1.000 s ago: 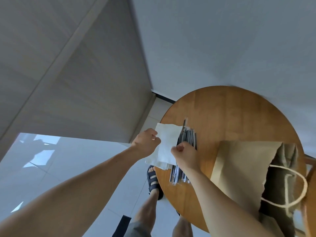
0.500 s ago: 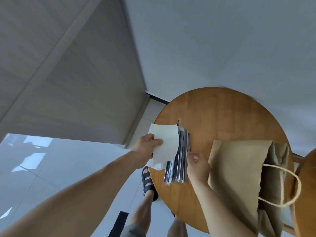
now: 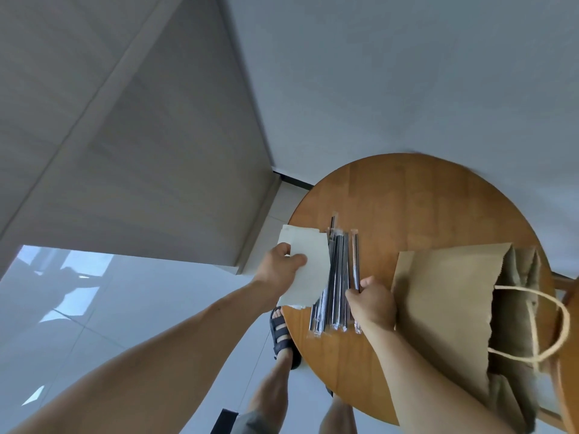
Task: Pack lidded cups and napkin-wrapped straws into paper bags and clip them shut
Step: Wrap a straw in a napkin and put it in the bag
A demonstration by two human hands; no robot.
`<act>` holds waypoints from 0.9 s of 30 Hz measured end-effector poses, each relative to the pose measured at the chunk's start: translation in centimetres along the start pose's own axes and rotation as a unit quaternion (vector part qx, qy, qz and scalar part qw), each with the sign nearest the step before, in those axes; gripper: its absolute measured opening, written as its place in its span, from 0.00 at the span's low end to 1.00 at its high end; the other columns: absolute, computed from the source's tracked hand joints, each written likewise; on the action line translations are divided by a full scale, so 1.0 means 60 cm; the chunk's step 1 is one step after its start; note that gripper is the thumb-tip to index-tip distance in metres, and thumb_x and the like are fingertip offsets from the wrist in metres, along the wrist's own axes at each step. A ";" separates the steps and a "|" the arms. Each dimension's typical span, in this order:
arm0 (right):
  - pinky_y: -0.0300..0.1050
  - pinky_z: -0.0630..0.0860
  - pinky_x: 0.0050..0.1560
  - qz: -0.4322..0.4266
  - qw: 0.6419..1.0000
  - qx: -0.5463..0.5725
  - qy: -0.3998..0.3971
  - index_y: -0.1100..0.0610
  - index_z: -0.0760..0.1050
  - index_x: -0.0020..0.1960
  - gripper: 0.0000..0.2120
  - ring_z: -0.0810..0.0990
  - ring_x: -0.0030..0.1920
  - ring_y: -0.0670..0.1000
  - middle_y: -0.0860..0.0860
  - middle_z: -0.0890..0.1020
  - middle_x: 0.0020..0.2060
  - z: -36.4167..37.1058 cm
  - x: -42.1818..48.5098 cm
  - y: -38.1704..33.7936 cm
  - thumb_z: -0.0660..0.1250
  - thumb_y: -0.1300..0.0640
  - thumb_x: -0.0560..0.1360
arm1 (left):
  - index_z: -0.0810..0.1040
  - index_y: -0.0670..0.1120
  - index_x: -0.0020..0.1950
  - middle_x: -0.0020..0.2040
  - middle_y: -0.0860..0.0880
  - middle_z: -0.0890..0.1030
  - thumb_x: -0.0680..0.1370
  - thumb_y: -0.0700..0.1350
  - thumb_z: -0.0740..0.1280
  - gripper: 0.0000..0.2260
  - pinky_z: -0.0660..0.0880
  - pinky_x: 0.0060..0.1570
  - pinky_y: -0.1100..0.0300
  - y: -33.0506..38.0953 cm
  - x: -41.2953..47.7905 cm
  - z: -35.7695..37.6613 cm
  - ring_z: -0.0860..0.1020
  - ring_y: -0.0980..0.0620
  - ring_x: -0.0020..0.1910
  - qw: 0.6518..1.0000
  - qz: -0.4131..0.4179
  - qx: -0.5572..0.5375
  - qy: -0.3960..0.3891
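Over the table (image 3: 423, 198), left hand (image 3: 279, 270) pinches a napkin (image 3: 310, 270), right hand (image 3: 374, 303) pinches one straw (image 3: 355, 258).

Soft daylight, wide-angle edge distortion

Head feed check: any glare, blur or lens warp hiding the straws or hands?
Head view: glare sits only on the glossy white floor tiles, left of the work; wide-angle warp stretches the round wooden table, its far rim smeared; the clear-wrapped dark straws, the white paper napkin in the left hand and the right hand read sharp.
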State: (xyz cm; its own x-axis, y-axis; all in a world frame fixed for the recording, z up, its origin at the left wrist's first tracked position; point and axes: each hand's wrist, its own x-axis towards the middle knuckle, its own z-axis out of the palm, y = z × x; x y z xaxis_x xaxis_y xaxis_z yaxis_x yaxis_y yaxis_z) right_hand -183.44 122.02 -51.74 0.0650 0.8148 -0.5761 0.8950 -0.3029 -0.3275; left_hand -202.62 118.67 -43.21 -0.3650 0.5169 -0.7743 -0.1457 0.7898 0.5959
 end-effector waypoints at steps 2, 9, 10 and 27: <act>0.49 0.79 0.37 -0.018 0.998 0.062 0.029 0.57 0.73 0.44 0.06 0.79 0.36 0.55 0.52 0.81 0.39 -0.024 -0.011 -0.012 0.67 0.55 0.73 | 0.75 0.40 0.50 0.47 0.41 0.81 0.77 0.44 0.66 0.08 0.78 0.44 0.48 0.018 -0.008 0.002 0.80 0.41 0.45 1.000 0.011 0.012 0.012; 0.37 0.76 0.38 -0.177 0.926 0.334 0.010 0.46 0.78 0.43 0.04 0.79 0.35 0.46 0.45 0.81 0.34 -0.143 -0.095 -0.115 0.69 0.55 0.73 | 0.77 0.46 0.54 0.45 0.46 0.82 0.76 0.41 0.64 0.08 0.77 0.44 0.52 0.134 -0.074 0.012 0.79 0.46 0.42 0.994 0.098 -0.048 -0.006; 0.40 0.77 0.39 -0.196 0.919 0.341 0.002 0.46 0.79 0.44 0.04 0.80 0.35 0.46 0.45 0.82 0.34 -0.159 -0.106 -0.127 0.69 0.55 0.73 | 0.77 0.45 0.53 0.45 0.44 0.82 0.74 0.42 0.64 0.09 0.77 0.46 0.50 0.152 -0.088 0.015 0.79 0.45 0.42 0.992 0.111 -0.056 -0.012; 0.39 0.76 0.51 -0.276 0.898 0.330 0.090 0.42 0.76 0.56 0.17 0.79 0.52 0.38 0.38 0.82 0.51 -0.464 -0.172 -0.143 0.76 0.43 0.70 | 0.83 0.50 0.49 0.44 0.50 0.86 0.76 0.45 0.72 0.03 0.81 0.41 0.53 0.333 -0.275 0.053 0.85 0.48 0.44 0.940 0.314 -0.053 -0.122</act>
State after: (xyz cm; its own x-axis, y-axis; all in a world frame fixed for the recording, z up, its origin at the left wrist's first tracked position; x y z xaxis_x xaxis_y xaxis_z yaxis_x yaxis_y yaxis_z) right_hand -179.51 129.98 -22.14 -0.1858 0.9795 -0.0784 0.3600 -0.0063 -0.9329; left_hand -196.57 127.00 -19.19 -0.1900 0.9410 -0.2799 -0.0679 0.2719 0.9599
